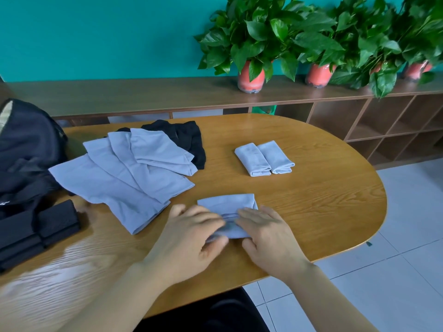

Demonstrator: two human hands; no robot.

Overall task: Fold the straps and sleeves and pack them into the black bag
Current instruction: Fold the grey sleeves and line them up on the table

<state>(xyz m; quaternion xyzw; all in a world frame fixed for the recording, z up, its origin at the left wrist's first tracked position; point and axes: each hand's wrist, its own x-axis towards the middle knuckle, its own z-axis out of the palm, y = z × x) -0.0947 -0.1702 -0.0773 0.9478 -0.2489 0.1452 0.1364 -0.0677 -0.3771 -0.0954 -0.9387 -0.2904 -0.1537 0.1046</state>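
- The left hand (191,233) and the right hand (266,233) meet over one light blue-grey sleeve (227,203) lying flat near the front edge of the wooden counter (323,200).
- The left hand covers the sleeve's near left corner. Its fingers curl over the cloth and the thumb sits at the near edge, pinching the fabric, though this part is blurred.
- The right hand lies on the sleeve's near right part. Its fingers are fairly straight and press down on the cloth, and the thumb rests just beside the near edge.
- The far half of the sleeve shows beyond the fingertips of both hands.
- Two folded sleeves (263,159) lie side by side, touching, further back and well apart from the hands.
- A fanned pile of unfolded sleeves (119,183) lies to the left, its near corner close to the left hand.
- Black cloth (189,140) lies behind that pile, partly under it.
- The black bag (24,149) stands at the counter's left edge.
- Folded black straps (36,228) lie in front of the bag.
- Potted plants (254,44) stand on the shelf unit (143,92) behind the counter.
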